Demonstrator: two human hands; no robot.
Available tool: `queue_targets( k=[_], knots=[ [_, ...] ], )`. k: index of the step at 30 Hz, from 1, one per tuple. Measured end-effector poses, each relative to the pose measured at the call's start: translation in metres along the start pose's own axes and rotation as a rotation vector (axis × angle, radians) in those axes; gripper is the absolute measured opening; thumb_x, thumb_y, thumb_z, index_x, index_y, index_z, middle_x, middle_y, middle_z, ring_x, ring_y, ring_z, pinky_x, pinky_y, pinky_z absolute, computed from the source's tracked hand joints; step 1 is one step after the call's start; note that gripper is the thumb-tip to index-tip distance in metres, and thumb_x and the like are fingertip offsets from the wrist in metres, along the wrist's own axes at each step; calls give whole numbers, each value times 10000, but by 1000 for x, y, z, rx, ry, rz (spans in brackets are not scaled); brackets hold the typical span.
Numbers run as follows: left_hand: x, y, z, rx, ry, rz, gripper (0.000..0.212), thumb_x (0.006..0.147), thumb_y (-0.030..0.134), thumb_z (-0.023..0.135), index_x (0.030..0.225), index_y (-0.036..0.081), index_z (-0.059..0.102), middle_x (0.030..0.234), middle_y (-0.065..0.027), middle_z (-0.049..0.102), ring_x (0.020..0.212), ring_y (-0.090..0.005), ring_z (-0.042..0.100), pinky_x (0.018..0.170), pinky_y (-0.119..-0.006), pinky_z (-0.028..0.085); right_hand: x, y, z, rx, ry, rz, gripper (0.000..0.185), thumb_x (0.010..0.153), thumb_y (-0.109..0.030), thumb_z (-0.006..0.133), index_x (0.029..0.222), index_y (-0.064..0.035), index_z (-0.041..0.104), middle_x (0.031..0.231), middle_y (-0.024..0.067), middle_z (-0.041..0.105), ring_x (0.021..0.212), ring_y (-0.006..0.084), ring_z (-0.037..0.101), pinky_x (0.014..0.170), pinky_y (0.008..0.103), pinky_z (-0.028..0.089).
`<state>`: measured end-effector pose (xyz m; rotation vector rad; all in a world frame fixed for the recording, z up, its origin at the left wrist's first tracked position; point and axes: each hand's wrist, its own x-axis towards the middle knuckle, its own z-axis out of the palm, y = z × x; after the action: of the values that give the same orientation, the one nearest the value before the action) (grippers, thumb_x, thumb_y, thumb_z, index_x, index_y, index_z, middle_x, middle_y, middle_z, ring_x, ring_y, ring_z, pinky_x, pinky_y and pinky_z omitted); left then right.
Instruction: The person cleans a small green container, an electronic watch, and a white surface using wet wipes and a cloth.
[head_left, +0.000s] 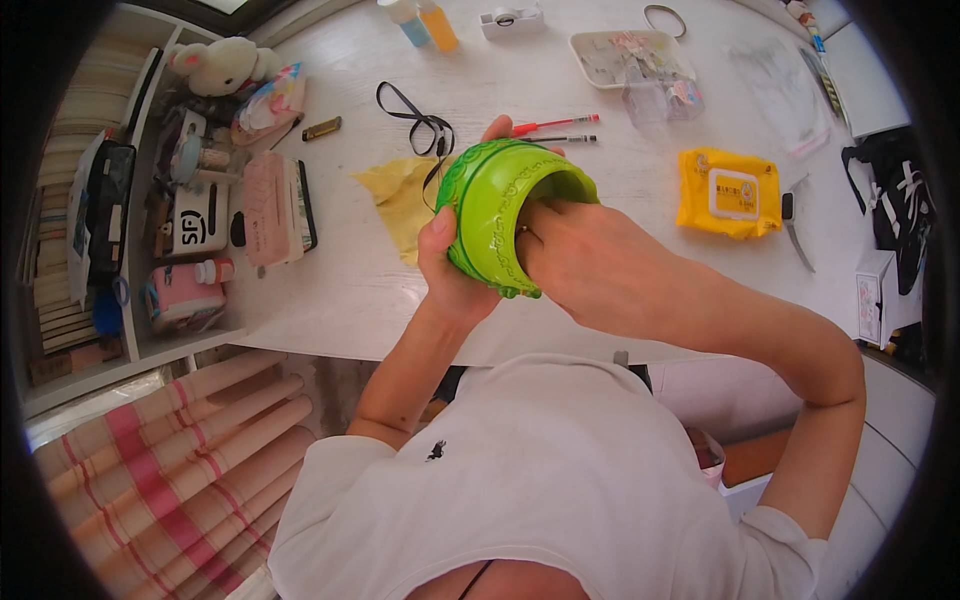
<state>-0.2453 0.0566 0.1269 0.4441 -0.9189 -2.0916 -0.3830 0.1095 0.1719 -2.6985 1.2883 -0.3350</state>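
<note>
My left hand grips a glossy green round pot with raised ornament, tilted so that its mouth faces right. The fingers of my right hand reach inside the pot; their tips are hidden, and whether they hold anything cannot be told. Behind the pot, a crumpled yellow cloth lies on the white table. A black cord is looped just beyond the cloth. A red pen and a black pen lie past the pot.
A yellow wipes pack is at right, beside a curved-blade tool. A white tray of small items and a tape dispenser stand at the back, near two bottles. Left are a pink case, a small box cutter and shelves.
</note>
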Motion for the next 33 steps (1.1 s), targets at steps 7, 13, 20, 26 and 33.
queue_targets(
  k=[7,13,20,26,33],
  knots=[
    [2,-1,-8,-174,-173,-121,902,746,676,435,1434,144,196,1372,-154,368,1252,-325,382,989,-501,368,4,-7,-20,234,-6,-24,151,706,-3,546,851,40,554,843,140,551,797,290,554,684,369,467],
    [-5,-9,-34,-863,-294,-210,869,743,747,397,1427,249,201,1431,-89,276,1247,-458,333,847,-646,426,-19,16,-96,183,404,37,162,763,32,555,921,4,584,916,85,581,743,198,533,634,277,452],
    [-3,-9,-22,-743,-243,-213,774,802,648,439,1418,227,233,1430,-90,292,1268,-452,300,988,-613,304,-53,49,-24,502,494,728,118,841,-87,593,924,-7,562,832,46,524,728,105,482,643,226,387],
    [-1,-19,-20,-199,-56,68,708,888,542,396,1420,100,243,1436,-94,293,1317,-259,299,1061,-431,283,-37,-3,56,2248,528,688,480,964,-408,369,1340,-111,357,1312,33,461,1199,182,454,992,395,378],
    [-13,-13,-18,379,76,51,789,866,587,436,1443,118,172,1453,-83,249,1316,-269,291,1015,-459,334,-35,9,58,1925,946,628,478,923,-332,515,1312,-93,373,1262,46,485,1215,203,437,963,365,416]
  ],
)
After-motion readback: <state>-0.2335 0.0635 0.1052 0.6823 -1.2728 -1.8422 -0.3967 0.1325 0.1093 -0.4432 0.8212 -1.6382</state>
